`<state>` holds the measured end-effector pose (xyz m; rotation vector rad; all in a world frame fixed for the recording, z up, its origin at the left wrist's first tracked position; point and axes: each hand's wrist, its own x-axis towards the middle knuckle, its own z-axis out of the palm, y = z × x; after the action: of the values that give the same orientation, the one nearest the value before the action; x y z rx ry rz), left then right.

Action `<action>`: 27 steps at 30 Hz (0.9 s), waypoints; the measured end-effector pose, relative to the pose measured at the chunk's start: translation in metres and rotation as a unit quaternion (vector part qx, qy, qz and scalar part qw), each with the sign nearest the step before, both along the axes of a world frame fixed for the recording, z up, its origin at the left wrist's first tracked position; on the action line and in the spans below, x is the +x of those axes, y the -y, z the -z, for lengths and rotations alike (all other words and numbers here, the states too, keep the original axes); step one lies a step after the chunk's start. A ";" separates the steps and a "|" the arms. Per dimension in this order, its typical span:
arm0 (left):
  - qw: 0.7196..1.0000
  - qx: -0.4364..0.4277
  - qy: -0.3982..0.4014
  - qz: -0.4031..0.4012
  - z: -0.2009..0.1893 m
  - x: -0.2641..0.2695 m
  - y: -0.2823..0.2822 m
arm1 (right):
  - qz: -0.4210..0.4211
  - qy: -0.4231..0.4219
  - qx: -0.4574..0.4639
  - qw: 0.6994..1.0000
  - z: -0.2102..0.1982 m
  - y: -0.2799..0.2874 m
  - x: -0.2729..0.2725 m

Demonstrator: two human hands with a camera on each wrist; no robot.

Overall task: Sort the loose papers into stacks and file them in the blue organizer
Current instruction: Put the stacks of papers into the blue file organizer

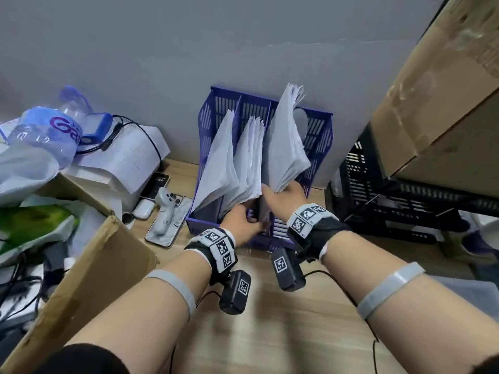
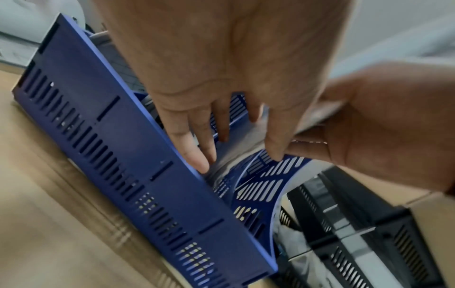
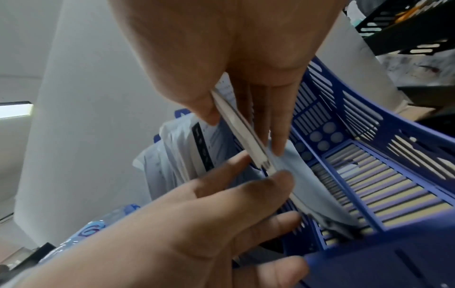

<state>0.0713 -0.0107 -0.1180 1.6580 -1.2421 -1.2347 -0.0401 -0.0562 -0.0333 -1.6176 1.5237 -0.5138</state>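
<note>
The blue organizer (image 1: 320, 139) stands against the grey wall with three slots. White paper stacks lean in its left slot (image 1: 218, 163) and middle slot (image 1: 249, 163). My right hand (image 1: 283, 197) pinches the lower edge of a third stack (image 1: 286, 141) over the right slot; in the right wrist view the thumb and fingers (image 3: 246, 134) clamp that stack (image 3: 236, 120). My left hand (image 1: 243, 225) reaches into the organizer's front with straight fingers (image 2: 202, 155) that touch the stack's bottom corner. The organizer's front wall (image 2: 123, 155) lies below them.
An open cardboard box (image 1: 108, 265) sits at the left. A phone (image 1: 167, 225), a white controller (image 1: 164, 209) and an earbud case (image 1: 143, 209) lie beside the organizer. A black crate (image 1: 391, 198) and a big carton (image 1: 445, 103) crowd the right. Wooden desk (image 1: 270, 319) lies in front.
</note>
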 end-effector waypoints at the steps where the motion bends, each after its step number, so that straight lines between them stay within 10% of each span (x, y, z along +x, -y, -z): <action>1: 1.000 0.005 0.026 -0.005 0.002 0.000 0.001 | -0.005 -0.013 -0.004 1.000 0.002 0.000 0.004; 6: 0.985 0.064 0.157 -0.033 0.010 0.002 0.010 | -0.099 -0.073 -0.100 0.987 0.005 0.003 0.022; 16: 0.979 0.049 0.141 -0.136 -0.006 -0.006 -0.001 | -0.131 -0.031 -0.071 0.988 0.028 -0.011 -0.004; 27: 0.995 0.076 -0.057 -0.007 0.015 -0.179 -0.014 | 0.089 -0.203 0.037 0.975 0.119 -0.061 -0.245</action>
<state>-0.1080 0.0038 -0.1328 1.6750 -1.0898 -1.4243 -0.2847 0.0044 -0.1519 -1.6016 1.9779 -0.2234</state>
